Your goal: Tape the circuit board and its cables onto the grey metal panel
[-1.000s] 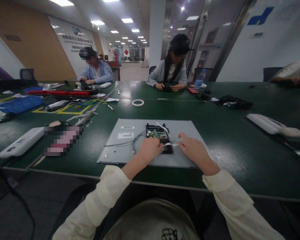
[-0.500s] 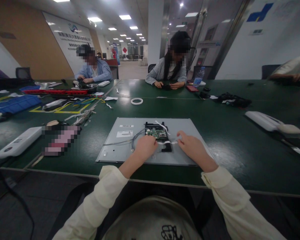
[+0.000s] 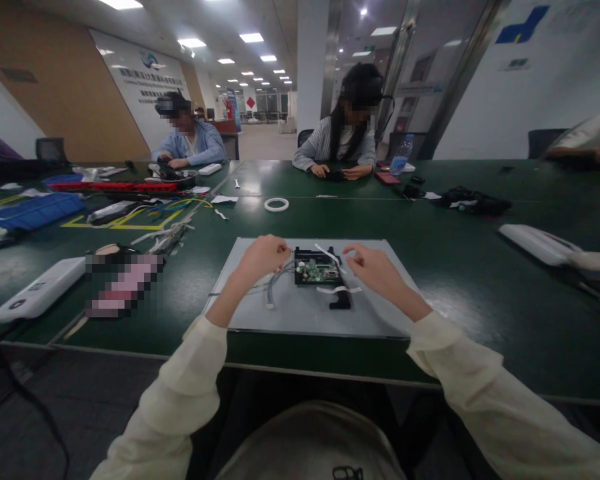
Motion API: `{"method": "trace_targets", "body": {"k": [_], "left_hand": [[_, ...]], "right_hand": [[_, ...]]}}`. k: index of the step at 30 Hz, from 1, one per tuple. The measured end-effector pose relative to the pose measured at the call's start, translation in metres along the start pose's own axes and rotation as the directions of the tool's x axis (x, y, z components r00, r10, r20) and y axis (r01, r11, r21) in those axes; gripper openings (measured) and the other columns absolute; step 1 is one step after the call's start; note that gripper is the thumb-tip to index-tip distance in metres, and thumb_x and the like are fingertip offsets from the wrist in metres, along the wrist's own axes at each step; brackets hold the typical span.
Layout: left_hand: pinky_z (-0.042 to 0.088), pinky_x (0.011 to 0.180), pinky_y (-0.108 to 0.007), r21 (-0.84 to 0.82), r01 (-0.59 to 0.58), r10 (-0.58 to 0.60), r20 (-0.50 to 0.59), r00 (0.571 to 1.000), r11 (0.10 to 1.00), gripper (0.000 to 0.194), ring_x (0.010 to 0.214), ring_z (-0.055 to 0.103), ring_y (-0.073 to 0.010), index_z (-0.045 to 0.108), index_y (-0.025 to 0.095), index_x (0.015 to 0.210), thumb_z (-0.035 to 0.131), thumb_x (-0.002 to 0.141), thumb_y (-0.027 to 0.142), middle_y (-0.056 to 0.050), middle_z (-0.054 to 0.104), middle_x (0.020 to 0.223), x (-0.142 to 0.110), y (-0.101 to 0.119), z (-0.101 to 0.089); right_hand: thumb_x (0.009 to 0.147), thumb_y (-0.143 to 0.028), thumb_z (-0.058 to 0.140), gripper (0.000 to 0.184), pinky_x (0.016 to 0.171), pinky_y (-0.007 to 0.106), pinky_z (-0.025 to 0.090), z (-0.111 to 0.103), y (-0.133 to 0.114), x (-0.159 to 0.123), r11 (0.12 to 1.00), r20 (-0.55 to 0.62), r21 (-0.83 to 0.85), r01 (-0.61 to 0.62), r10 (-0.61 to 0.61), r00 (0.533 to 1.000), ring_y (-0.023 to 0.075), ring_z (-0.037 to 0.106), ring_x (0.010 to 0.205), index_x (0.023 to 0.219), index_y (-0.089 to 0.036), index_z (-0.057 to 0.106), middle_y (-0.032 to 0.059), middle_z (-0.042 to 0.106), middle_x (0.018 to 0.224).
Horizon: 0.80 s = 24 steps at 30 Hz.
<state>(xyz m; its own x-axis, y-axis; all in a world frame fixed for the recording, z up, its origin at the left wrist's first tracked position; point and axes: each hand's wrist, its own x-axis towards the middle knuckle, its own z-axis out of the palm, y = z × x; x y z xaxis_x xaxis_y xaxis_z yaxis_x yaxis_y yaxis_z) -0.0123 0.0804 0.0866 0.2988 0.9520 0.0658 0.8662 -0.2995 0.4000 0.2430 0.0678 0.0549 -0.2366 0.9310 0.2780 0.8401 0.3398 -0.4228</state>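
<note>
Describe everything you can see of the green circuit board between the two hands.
The circuit board is small and roughly rectangular, green, dotted with pale and dark parts, including a whitish one near its left end. It appears to lie flat, parts facing up, on a black bracket on the grey panel. Grey wires run close to its left side; whether they plug in is unclear. Neither the left hand nor the right hand appears to touch it.

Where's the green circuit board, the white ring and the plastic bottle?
Green circuit board (image 3: 319, 272), head view: middle of its face.
White ring (image 3: 277, 210), head view: its near rim.
Plastic bottle (image 3: 403, 157), head view: middle of its side.
</note>
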Motion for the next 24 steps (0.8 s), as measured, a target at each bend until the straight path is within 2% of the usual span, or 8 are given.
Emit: {"method": "trace_targets", "body": {"k": [2, 4, 6, 10, 14, 19, 24], "left_hand": [[0.045, 0.059, -0.021, 0.070, 0.057, -0.054, -0.050, 0.997, 0.996, 0.025, 0.058, 0.060, -0.0126, 0.066, 0.015, 0.080, 0.044, 0.080, 0.026, -0.004, 0.066, 0.067, 0.029, -0.022, -0.013], [0.047, 0.068, -0.024, 0.164, 0.128, -0.104, -0.147, 0.984, 0.978, 0.025, 0.072, 0.063, -0.0161, 0.066, 0.015, 0.090, 0.046, 0.078, 0.021, -0.006, 0.068, 0.081, 0.062, -0.046, -0.020], [0.046, 0.079, -0.028, 0.233, 0.170, -0.121, -0.209, 0.970, 0.958, 0.030, 0.090, 0.061, -0.0203, 0.064, 0.015, 0.102, 0.046, 0.078, 0.019, -0.009, 0.066, 0.099, 0.095, -0.069, -0.020], [0.041, 0.093, -0.033, 0.314, 0.133, -0.060, -0.231, 0.971, 0.940, 0.042, 0.108, 0.052, -0.0240, 0.052, 0.013, 0.120, 0.046, 0.079, 0.016, -0.013, 0.056, 0.119, 0.143, -0.100, -0.009], [0.040, 0.092, -0.039, 0.345, 0.099, -0.021, -0.225, 0.974, 0.933, 0.044, 0.112, 0.047, -0.0274, 0.045, 0.015, 0.127, 0.043, 0.084, 0.022, -0.014, 0.048, 0.128, 0.174, -0.105, 0.008], [0.036, 0.097, -0.039, 0.335, 0.076, -0.011, -0.191, 0.981, 0.939, 0.042, 0.123, 0.037, -0.0263, 0.044, 0.018, 0.127, 0.041, 0.086, 0.023, -0.010, 0.041, 0.136, 0.206, -0.105, 0.027], [0.038, 0.095, -0.038, 0.322, 0.088, -0.040, -0.155, 0.987, 0.943, 0.038, 0.117, 0.045, -0.0249, 0.049, 0.016, 0.123, 0.040, 0.086, 0.022, -0.012, 0.049, 0.129, 0.223, -0.113, 0.040]], "right_hand": [[0.083, -0.027, 0.045, 0.024, 0.055, 0.023, 0.031, 0.006, 0.001, 0.014, 0.997, -0.042, 0.077, 0.008, -0.005, 0.999, 0.0122, 0.050, 0.052, 0.097, -0.017, 0.060, -0.0020, 0.057, 0.058], [0.082, -0.028, 0.046, 0.023, 0.057, 0.023, 0.034, 0.015, 0.005, 0.025, 0.985, -0.104, 0.173, 0.000, 0.018, 0.994, 0.0123, 0.052, 0.054, 0.093, -0.016, 0.061, -0.0016, 0.058, 0.058], [0.081, -0.028, 0.046, 0.023, 0.059, 0.023, 0.036, 0.024, 0.012, 0.031, 0.961, -0.144, 0.277, -0.017, 0.059, 0.988, 0.0122, 0.053, 0.054, 0.091, -0.015, 0.061, -0.0013, 0.058, 0.058], [0.079, -0.031, 0.046, 0.025, 0.056, 0.023, 0.038, 0.033, 0.022, 0.031, 0.898, -0.181, 0.436, -0.063, 0.156, 0.971, 0.0120, 0.052, 0.053, 0.091, -0.014, 0.060, -0.0007, 0.057, 0.058], [0.079, -0.032, 0.045, 0.025, 0.054, 0.023, 0.038, 0.033, 0.024, 0.027, 0.858, -0.185, 0.508, -0.073, 0.191, 0.964, 0.0119, 0.051, 0.051, 0.091, -0.015, 0.059, -0.0011, 0.055, 0.057], [0.081, -0.030, 0.045, 0.024, 0.054, 0.022, 0.038, 0.033, 0.023, 0.029, 0.883, -0.177, 0.465, -0.063, 0.163, 0.971, 0.0115, 0.052, 0.052, 0.094, -0.016, 0.059, -0.0017, 0.055, 0.058], [0.082, -0.028, 0.043, 0.022, 0.055, 0.021, 0.038, 0.030, 0.022, 0.030, 0.916, -0.155, 0.395, -0.072, 0.144, 0.977, 0.0110, 0.051, 0.051, 0.093, -0.017, 0.059, -0.0022, 0.055, 0.058]]}}
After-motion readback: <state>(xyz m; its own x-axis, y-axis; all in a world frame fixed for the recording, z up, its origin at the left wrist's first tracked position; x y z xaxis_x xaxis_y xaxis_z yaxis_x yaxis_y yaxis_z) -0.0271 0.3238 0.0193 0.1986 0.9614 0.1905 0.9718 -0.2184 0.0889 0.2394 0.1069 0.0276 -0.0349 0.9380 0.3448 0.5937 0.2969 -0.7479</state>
